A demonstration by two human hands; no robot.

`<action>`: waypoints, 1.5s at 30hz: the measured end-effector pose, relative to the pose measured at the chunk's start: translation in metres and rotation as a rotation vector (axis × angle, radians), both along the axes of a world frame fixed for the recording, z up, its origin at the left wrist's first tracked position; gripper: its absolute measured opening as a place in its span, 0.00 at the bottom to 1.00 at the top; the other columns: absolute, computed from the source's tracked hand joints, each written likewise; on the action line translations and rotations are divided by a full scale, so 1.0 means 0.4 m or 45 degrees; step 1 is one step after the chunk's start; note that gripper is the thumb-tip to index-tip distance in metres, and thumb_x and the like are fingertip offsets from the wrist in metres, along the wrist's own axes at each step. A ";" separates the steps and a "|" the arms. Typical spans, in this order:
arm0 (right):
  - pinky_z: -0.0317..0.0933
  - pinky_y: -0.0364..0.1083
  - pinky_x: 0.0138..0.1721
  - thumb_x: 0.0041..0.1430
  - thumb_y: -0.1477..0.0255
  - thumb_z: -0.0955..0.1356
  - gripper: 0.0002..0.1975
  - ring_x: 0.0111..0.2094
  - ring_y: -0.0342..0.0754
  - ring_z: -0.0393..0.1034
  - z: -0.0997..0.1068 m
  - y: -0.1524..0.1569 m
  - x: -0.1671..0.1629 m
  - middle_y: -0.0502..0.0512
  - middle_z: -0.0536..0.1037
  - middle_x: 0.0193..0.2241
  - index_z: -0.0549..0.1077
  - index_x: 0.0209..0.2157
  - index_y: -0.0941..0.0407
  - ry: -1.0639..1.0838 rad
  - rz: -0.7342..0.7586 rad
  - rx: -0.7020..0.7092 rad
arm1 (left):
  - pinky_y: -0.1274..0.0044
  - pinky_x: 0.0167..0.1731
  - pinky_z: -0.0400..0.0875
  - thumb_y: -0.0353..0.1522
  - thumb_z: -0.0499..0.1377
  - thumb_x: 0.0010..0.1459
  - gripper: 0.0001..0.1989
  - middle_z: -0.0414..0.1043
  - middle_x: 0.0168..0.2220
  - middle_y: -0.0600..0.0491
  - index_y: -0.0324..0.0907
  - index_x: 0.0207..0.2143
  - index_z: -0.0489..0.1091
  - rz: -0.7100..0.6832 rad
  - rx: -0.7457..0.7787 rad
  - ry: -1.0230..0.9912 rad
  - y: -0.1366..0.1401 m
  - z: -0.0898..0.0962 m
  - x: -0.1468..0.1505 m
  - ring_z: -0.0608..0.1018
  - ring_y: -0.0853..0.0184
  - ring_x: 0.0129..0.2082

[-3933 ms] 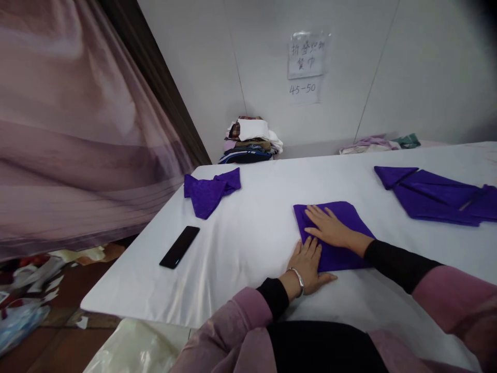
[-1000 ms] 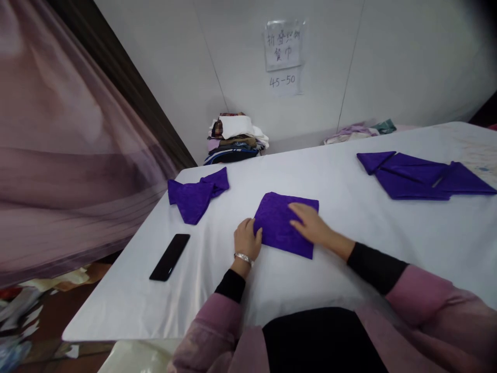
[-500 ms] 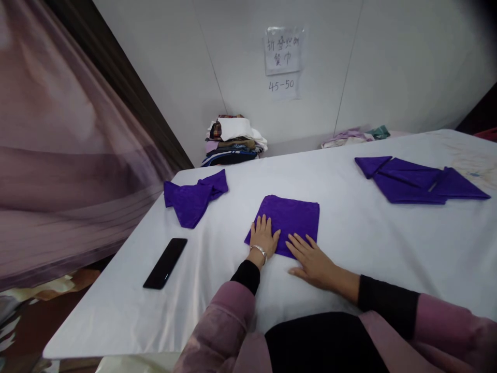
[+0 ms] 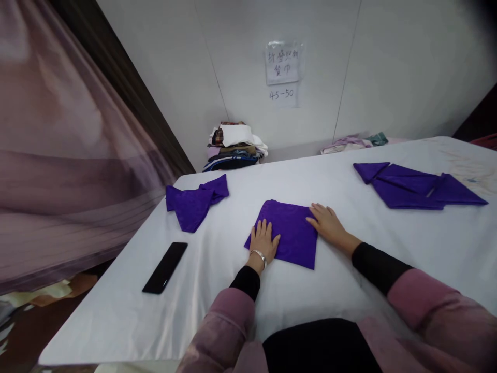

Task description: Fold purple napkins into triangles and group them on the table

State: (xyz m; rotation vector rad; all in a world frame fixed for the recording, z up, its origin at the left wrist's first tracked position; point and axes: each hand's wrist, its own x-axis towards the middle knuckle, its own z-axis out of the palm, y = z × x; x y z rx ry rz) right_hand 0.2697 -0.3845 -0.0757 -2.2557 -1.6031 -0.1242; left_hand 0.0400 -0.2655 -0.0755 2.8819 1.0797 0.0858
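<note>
A purple napkin (image 4: pixel 292 235), folded to a rough square, lies flat on the white-covered table (image 4: pixel 217 300). My left hand (image 4: pixel 264 242), with a silver bracelet at the wrist, presses on its left part, fingers spread. At the napkin's far right corner rests my right hand (image 4: pixel 328 223), its fingers stretched out over the edge and nothing held in them. To the left lies a loosely folded purple napkin (image 4: pixel 192 207). Farther right is another folded purple piece (image 4: pixel 411 186) with pointed ends; whether it is one cloth or several I cannot tell.
A black phone (image 4: pixel 165 268) lies on the table's left side. Behind the far edge are a stack of folded clothes (image 4: pixel 236 147) and some crumpled cloth (image 4: pixel 345 144). A handwritten paper sign (image 4: pixel 283 65) hangs on the wall. A pinkish curtain (image 4: pixel 70 155) borders the left.
My right hand has moved from the napkin's near edge up to its far right corner. The near right corner is now uncovered. My left hand stays in place on the cloth.
</note>
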 end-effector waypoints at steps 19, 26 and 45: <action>0.45 0.60 0.56 0.56 0.69 0.62 0.09 0.59 0.58 0.52 -0.055 0.034 0.065 0.60 0.68 0.53 0.71 0.26 0.56 0.337 -0.444 0.112 | 0.61 0.62 0.43 0.43 0.44 0.63 0.26 0.52 0.63 0.47 0.38 0.58 0.59 -0.051 -0.075 -0.129 -0.008 0.019 -0.008 0.50 0.59 0.64; 0.48 0.60 0.55 0.54 0.68 0.62 0.07 0.57 0.58 0.56 -0.062 0.031 0.071 0.60 0.70 0.50 0.71 0.29 0.55 0.266 -0.442 0.166 | 0.63 0.62 0.44 0.43 0.44 0.63 0.27 0.52 0.63 0.48 0.39 0.59 0.58 -0.032 -0.124 -0.101 -0.011 0.022 -0.008 0.51 0.60 0.64; 0.37 0.65 0.58 0.60 0.50 0.53 0.35 0.63 0.59 0.43 -0.076 0.010 -0.041 0.63 0.55 0.62 0.57 0.61 0.57 0.008 -0.029 -0.184 | 0.61 0.62 0.45 0.46 0.42 0.63 0.28 0.51 0.64 0.49 0.41 0.60 0.55 -0.058 -0.114 -0.132 -0.019 0.011 -0.017 0.50 0.60 0.64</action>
